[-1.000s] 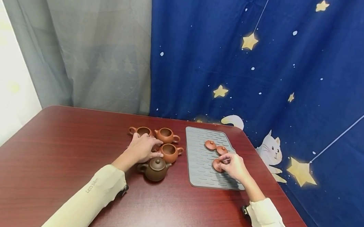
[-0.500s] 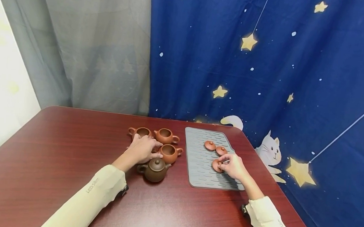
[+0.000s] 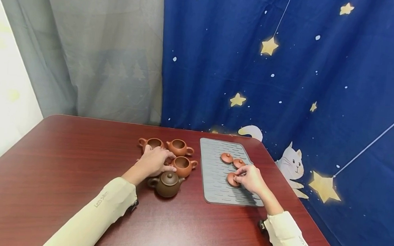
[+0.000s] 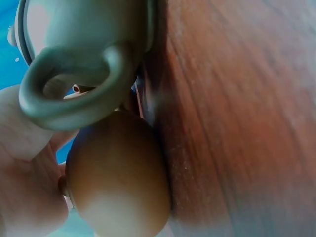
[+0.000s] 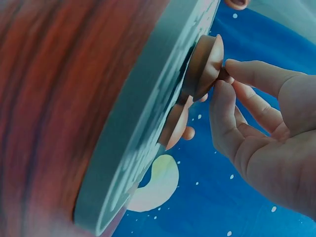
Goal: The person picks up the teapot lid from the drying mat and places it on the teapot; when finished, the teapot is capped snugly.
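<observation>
My right hand (image 3: 252,179) pinches the knob of a reddish-brown teapot lid (image 5: 205,66) between thumb and fingers, close over the grey mat (image 3: 214,183). Two matching lids rest knob-up just beyond it, the farther lid (image 3: 226,158) and the nearer lid (image 3: 238,163). My left hand (image 3: 153,161) is among the small teapots, thumb and fingers on either side of the left part of an open reddish-brown teapot (image 3: 182,167); its spout is mostly hidden. Beneath that hand sits a brown teapot (image 4: 118,173), mostly covered in the head view. A dark lidded teapot (image 3: 168,186) stands nearest me.
Two more lidless teapots stand behind my left hand, the left one (image 3: 154,142) and the right one (image 3: 178,147). The dark red table (image 3: 82,150) ends at a blue star-patterned curtain (image 3: 213,64) and a grey curtain (image 3: 113,59).
My right hand has shifted slightly left with the pinched lid. My left hand and the teapots stay where they were; the head view drifts a little.
</observation>
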Demonstrator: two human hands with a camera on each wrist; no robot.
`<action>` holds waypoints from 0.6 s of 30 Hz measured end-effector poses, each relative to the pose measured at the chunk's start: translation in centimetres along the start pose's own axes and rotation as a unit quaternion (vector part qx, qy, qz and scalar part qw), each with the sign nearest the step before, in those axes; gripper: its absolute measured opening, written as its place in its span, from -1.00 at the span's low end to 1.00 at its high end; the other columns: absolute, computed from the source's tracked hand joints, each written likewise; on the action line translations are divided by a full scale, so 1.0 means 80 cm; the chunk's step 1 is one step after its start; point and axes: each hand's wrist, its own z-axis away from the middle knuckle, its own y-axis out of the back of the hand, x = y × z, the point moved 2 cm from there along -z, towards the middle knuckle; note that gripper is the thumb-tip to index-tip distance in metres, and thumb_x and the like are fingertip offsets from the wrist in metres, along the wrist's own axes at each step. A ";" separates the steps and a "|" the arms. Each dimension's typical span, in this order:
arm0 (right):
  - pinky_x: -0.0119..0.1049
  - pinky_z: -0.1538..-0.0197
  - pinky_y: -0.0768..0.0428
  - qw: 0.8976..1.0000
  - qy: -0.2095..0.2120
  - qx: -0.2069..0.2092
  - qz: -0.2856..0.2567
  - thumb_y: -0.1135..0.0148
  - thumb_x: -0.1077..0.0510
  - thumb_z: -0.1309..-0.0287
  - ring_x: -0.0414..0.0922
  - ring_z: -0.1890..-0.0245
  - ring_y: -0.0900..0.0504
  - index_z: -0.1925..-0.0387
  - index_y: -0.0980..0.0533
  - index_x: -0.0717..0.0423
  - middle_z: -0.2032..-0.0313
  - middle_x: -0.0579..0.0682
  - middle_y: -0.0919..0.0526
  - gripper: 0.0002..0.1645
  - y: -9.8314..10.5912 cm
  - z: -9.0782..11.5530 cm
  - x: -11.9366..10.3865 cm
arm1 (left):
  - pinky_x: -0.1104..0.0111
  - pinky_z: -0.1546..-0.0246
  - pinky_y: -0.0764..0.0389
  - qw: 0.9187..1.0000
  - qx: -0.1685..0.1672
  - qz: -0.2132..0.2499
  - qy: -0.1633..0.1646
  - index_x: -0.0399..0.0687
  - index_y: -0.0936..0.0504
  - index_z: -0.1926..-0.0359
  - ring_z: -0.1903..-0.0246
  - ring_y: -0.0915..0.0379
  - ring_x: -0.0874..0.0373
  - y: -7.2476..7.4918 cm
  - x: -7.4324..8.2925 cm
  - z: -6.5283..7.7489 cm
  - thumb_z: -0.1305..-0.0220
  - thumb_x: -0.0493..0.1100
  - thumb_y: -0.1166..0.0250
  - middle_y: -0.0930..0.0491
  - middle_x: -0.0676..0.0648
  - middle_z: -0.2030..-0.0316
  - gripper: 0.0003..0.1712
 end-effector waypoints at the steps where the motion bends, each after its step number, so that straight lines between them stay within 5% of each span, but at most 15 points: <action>1: -0.32 0.45 -0.55 1.000 0.003 0.001 -0.003 -0.51 0.29 0.06 -0.21 0.47 -0.63 0.44 -0.69 0.17 0.43 -0.04 -0.71 -0.90 -0.001 -0.001 -0.002 | -0.14 -0.02 -0.19 1.000 -0.001 0.002 0.001 0.17 -0.69 -0.05 -0.05 -0.51 0.00 0.000 -0.001 0.000 -0.09 0.30 -0.41 -0.68 0.05 0.02 -0.44; 8: -0.32 0.48 -0.56 0.999 0.013 0.007 -0.052 -0.46 0.32 0.01 -0.21 0.54 -0.62 0.40 -0.69 0.21 0.47 0.00 -0.72 -0.92 -0.007 -0.003 -0.016 | -0.16 -0.06 -0.17 1.000 -0.004 0.014 0.009 0.22 -0.66 -0.02 0.06 -0.56 0.07 0.001 -0.003 -0.002 -0.07 0.29 -0.43 -0.69 0.12 0.23 -0.47; 18: -0.36 0.47 -0.52 0.998 0.041 0.030 -0.042 -0.47 0.29 0.01 -0.22 0.50 -0.60 0.44 -0.71 0.13 0.46 -0.06 -0.70 -0.94 -0.014 0.001 -0.037 | -0.21 -0.08 -0.16 1.000 0.006 0.012 0.001 0.25 -0.64 -0.06 0.04 -0.55 0.05 0.000 -0.002 0.000 -0.06 0.29 -0.43 -0.69 0.09 0.18 -0.45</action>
